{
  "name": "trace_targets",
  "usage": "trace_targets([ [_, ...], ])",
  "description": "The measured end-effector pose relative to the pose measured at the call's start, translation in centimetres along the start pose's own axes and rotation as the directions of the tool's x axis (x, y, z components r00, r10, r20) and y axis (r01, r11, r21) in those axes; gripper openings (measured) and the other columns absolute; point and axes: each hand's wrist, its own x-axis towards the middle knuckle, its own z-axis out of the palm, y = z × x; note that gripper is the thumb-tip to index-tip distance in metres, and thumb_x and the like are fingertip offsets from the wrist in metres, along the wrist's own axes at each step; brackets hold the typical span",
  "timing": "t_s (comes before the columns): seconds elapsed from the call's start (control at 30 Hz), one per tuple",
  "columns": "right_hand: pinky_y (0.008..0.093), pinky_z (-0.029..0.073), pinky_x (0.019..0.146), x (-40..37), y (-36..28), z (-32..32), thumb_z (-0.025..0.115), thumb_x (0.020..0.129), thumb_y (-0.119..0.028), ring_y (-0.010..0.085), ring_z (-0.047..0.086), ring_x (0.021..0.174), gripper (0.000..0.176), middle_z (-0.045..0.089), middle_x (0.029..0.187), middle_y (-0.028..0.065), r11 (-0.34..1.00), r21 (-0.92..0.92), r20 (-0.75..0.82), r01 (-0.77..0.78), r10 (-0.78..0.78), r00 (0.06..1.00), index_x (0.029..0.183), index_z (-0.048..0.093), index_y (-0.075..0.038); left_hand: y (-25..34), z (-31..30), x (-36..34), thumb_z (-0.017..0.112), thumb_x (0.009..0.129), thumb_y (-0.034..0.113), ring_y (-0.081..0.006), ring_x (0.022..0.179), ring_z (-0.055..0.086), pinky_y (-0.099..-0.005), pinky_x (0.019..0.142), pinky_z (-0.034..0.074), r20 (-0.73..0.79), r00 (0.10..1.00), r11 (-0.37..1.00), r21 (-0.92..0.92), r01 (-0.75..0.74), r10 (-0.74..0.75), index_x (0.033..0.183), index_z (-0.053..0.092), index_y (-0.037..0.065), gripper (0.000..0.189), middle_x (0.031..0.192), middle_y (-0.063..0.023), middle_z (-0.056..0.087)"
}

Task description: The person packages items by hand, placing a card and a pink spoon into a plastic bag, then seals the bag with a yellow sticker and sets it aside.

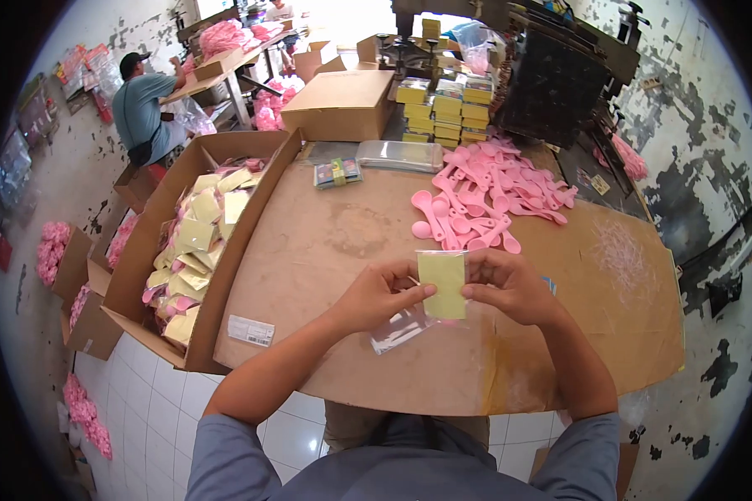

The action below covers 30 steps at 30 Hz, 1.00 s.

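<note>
Between my two hands is a small clear plastic bag with a pale yellow card [443, 285] in it, raised above the cardboard-covered table. My left hand [386, 292] is closed on its left edge, thumb on the front. The right edge is pinched by my right hand [511, 288]. Under the left fingers lie clear plastic bags [399, 332]. Just beyond my hands spreads a heap of pink plastic spoons [468, 200]. Something blue [549, 285] shows partly behind my right hand; its kind is hidden.
An open carton [213, 326] of packed yellow-card bags stands on the left. Farther back are a banded card bundle [337, 173], a clear plastic tray [401, 155], a closed box [338, 104], stacked cards [447, 108] and a dark machine [551, 83]. A person [146, 108] sits at the far left.
</note>
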Motion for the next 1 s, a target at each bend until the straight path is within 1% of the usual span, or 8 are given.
trace_targets([
  [0.07, 0.0281, 0.053, 0.084, -0.3, -0.9, -0.8, 0.072, 0.096, -0.005, 0.0104, 0.066, 0.094, 0.035, 0.07, 0.104, 0.0026, 0.988, -0.153, -0.07, 0.024, -0.035, 0.997, 0.131, 0.065, -0.002, 0.7, -1.2, 0.1, 0.07, 0.102, 0.021, -0.013, 0.096, 0.071, -0.0304, 0.086, 0.058, 0.003, 0.996, 0.995, 0.044, 0.09, -0.091, 0.132, 0.063, 0.002, 0.036, 0.114, -0.0079, 0.072],
  [0.17, 0.0302, 0.053, 0.085, -1.6, -1.7, -3.6, 0.074, 0.094, -0.009, 0.0116, 0.066, 0.093, 0.033, 0.072, 0.103, 0.0035, 0.901, -0.434, -0.165, -0.024, -0.054, 0.985, 0.127, 0.068, -0.004, 1.5, -3.1, 0.6, 0.067, 0.104, 0.022, -0.0144, 0.096, 0.071, -0.0323, 0.085, 0.059, -0.639, 0.746, 0.922, -0.145, -0.359, 0.19, 0.131, 0.065, 0.003, 0.034, 0.113, -0.0082, 0.073],
  [0.27, 0.0333, 0.053, 0.085, -3.4, -2.4, -6.2, 0.077, 0.091, -0.013, 0.0151, 0.067, 0.093, 0.035, 0.071, 0.102, 0.0058, 0.764, -0.621, -0.283, -0.175, -0.01, 0.959, 0.123, 0.071, -0.004, 4.0, -4.4, 1.2, 0.064, 0.106, 0.026, -0.0159, 0.099, 0.07, -0.0322, 0.085, 0.06, -0.815, 0.549, 0.743, -0.251, -0.621, 0.183, 0.131, 0.066, 0.003, 0.034, 0.119, -0.0105, 0.071],
  [0.4, 0.0363, 0.052, 0.085, -5.7, -0.7, -9.0, 0.081, 0.086, -0.015, 0.0213, 0.067, 0.096, 0.036, 0.068, 0.101, 0.0088, 0.535, -0.816, -0.325, -0.22, -0.109, 0.94, 0.119, 0.073, -0.004, -0.4, -4.0, 1.6, 0.07, 0.1, 0.031, -0.0206, 0.105, 0.068, -0.0371, 0.087, 0.055, -0.546, 0.814, 0.978, 0.165, -0.125, 0.196, 0.127, 0.07, 0.008, 0.036, 0.121, -0.0077, 0.069],
  [0.5, 0.0371, 0.052, 0.086, -6.5, -0.3, -9.4, 0.082, 0.084, -0.015, 0.0238, 0.066, 0.101, 0.032, 0.066, 0.101, 0.0099, 0.562, -0.786, -0.303, -0.258, 0.013, 0.953, 0.113, 0.074, -0.003, 0.2, -0.1, 0.4, 0.078, 0.092, 0.029, -0.0215, 0.096, 0.068, -0.0358, 0.083, 0.053, -0.279, 0.931, 0.685, 0.727, 0.045, 0.236, 0.119, 0.074, 0.01, 0.033, 0.109, -0.0075, 0.069],
  [0.6, 0.0366, 0.051, 0.086, -6.8, 1.5, -10.3, 0.084, 0.083, -0.014, 0.0231, 0.065, 0.098, 0.029, 0.066, 0.099, 0.009, 0.647, -0.693, -0.346, -0.318, 0.088, 0.934, 0.107, 0.075, -0.002, -1.6, 0.5, 0.6, 0.082, 0.087, 0.024, -0.0232, 0.087, 0.066, -0.0345, 0.078, 0.053, -0.14, 0.937, 0.556, 0.828, -0.066, 0.319, 0.112, 0.076, 0.01, 0.03, 0.1, -0.0085, 0.066],
  [0.9, 0.0351, 0.048, 0.087, -7.0, 1.6, -11.2, 0.082, 0.083, -0.01, 0.0198, 0.064, 0.091, 0.021, 0.068, 0.094, 0.0063, 0.713, -0.608, -0.408, -0.35, 0.099, 0.908, 0.1, 0.074, -0.001, -1.5, 0.4, 1.0, 0.079, 0.089, 0.021, -0.027, 0.086, 0.065, -0.0397, 0.079, 0.052, -0.185, 0.964, 0.741, 0.672, -0.016, 0.189, 0.1, 0.075, 0.006, 0.019, 0.093, -0.0095, 0.065],
  [1.0, 0.0348, 0.048, 0.089, -7.0, 2.2, -11.1, 0.082, 0.083, -0.009, 0.0176, 0.064, 0.091, 0.021, 0.07, 0.091, 0.0046, 0.742, -0.643, -0.389, -0.191, -0.102, 0.916, 0.1, 0.074, -0.002, -0.9, 1.1, 0.7, 0.078, 0.088, 0.018, -0.0279, 0.086, 0.065, -0.0401, 0.079, 0.052, -0.204, 0.947, 0.635, 0.773, -0.001, 0.249, 0.1, 0.075, 0.005, 0.017, 0.094, -0.0096, 0.065],
])
